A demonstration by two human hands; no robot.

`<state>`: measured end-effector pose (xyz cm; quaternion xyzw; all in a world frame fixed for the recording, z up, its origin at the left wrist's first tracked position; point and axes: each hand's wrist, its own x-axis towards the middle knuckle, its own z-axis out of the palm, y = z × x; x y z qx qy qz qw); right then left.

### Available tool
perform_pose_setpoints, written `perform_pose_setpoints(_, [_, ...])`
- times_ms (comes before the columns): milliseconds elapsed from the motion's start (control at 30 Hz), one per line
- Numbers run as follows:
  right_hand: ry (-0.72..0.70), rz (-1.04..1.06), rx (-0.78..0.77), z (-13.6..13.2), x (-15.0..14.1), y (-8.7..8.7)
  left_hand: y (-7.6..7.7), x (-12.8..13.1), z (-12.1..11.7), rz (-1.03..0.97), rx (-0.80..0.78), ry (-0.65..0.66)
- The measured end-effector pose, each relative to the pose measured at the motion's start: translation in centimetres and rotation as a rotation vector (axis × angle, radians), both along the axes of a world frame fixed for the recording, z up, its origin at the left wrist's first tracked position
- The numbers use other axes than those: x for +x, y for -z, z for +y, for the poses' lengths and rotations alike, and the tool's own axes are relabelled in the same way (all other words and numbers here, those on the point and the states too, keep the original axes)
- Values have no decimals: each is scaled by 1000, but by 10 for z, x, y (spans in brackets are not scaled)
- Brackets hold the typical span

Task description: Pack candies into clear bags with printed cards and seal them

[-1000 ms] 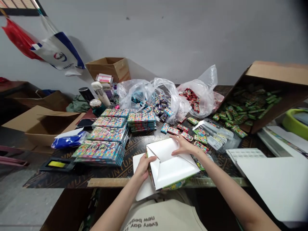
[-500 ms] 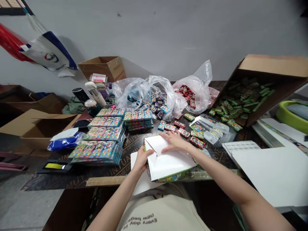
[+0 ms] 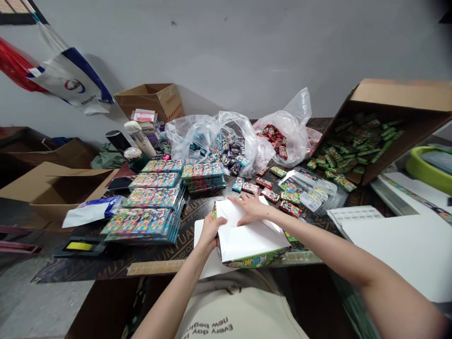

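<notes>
A small carton, white on its upturned side and printed green along its front edge, sits at the table's edge before me. My left hand grips its left side, thumb on top of the white flaps and fingers mostly hidden beyond the edge. Spread across the white flaps lies my right hand, fingers apart and pressing on the card. Beneath the carton a flat white sheet sticks out at the left. Just beyond my right hand are several small red, green and blue packets.
Stacks of wrapped colourful packs stand at left, near an open carton. Clear plastic bags of small packets line the back. At right are a tipped cardboard box of green packets and white card sheets.
Both hands stay on the carton, which appears slightly further right as the view shifts. The blue-and-white packet at the far left has its white part folded downward.
</notes>
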<state>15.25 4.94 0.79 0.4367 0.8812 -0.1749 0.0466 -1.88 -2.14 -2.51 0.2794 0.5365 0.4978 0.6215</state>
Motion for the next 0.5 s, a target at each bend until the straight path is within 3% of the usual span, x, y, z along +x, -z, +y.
perform_pose_setpoints(133, [-78, 47, -129, 3, 11, -2, -3, -4, -8, -59, 12, 64])
perform_pose_setpoints(300, [-17, 198, 82, -15, 16, -1, -14, 4, -28, -284, -84, 237])
perform_pose_setpoints(400, [117, 465, 203, -31, 29, -22, -49, 17, -42, -315, -40, 249])
perform_pose_setpoints(500, [390, 889, 439, -46, 60, -62, -107, 32, -64, -170, 186, 265])
